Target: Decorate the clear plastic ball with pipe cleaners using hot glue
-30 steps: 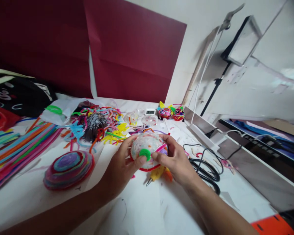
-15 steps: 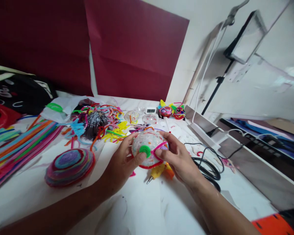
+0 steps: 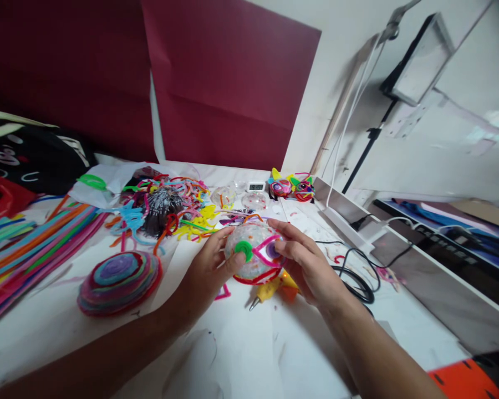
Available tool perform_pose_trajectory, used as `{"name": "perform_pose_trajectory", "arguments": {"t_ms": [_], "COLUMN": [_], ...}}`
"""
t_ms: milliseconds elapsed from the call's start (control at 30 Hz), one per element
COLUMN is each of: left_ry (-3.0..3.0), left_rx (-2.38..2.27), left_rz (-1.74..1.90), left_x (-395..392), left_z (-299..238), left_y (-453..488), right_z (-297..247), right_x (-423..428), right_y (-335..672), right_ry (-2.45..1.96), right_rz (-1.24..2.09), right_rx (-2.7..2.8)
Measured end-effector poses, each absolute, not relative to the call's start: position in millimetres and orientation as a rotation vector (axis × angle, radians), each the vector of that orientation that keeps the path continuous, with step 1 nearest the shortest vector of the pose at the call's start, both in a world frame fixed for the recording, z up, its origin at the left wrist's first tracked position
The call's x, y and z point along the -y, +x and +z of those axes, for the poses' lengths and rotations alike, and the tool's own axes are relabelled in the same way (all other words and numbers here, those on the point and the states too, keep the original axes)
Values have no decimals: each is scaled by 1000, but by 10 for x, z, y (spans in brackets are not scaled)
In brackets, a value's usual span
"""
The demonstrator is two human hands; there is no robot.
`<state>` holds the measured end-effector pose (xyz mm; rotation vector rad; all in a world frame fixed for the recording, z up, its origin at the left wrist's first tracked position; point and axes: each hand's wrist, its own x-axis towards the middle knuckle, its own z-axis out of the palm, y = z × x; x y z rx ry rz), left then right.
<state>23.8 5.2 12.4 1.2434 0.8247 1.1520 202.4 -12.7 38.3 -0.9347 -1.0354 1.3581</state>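
Between my two hands is a clear, speckled plastic dome (image 3: 249, 271) with a red pipe-cleaner edge. A green pipe-cleaner coil (image 3: 244, 249) sits on its face, beside a pink pipe-cleaner loop (image 3: 261, 256) around a purple coil (image 3: 271, 250). My left hand (image 3: 210, 266) grips the dome's left side, its thumb at the green coil. On the other side my right hand (image 3: 305, 263) grips it, thumb and finger by the purple coil. Just below lies a yellow hot glue gun (image 3: 269, 290), nozzle toward the left, partly hidden. A bent pink pipe-cleaner piece (image 3: 223, 292) rests on the table near my left wrist.
At left lie a striped pipe-cleaner dome (image 3: 118, 282) and bundled pipe cleaners (image 3: 45, 249). A tangled pile (image 3: 187, 194) is behind them. Clear domes (image 3: 255, 201), a small digital clock (image 3: 256, 187) and two decorated figures (image 3: 291, 188) stand at the back. Black cable (image 3: 353, 282) coils at right.
My right thumb has shifted to the right, baring more of the pink loop and the purple coil. The dome has turned slightly, and my left thumb uncovers more of the green coil.
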Motion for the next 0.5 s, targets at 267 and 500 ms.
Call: {"name": "perform_pose_trajectory", "arguments": {"t_ms": [267, 500], "left_ry": [1271, 1324], "left_rx": [-820, -840], "left_rz": [1146, 1137], "left_x": [-72, -49], "left_z": [88, 81], "left_y": [227, 226], "right_z": [417, 396], "right_x": [149, 160], "right_y": [1957, 1920], "right_ry": [-1022, -1077], "right_rz": [1288, 1180], "right_rx": [1144, 1225]}}
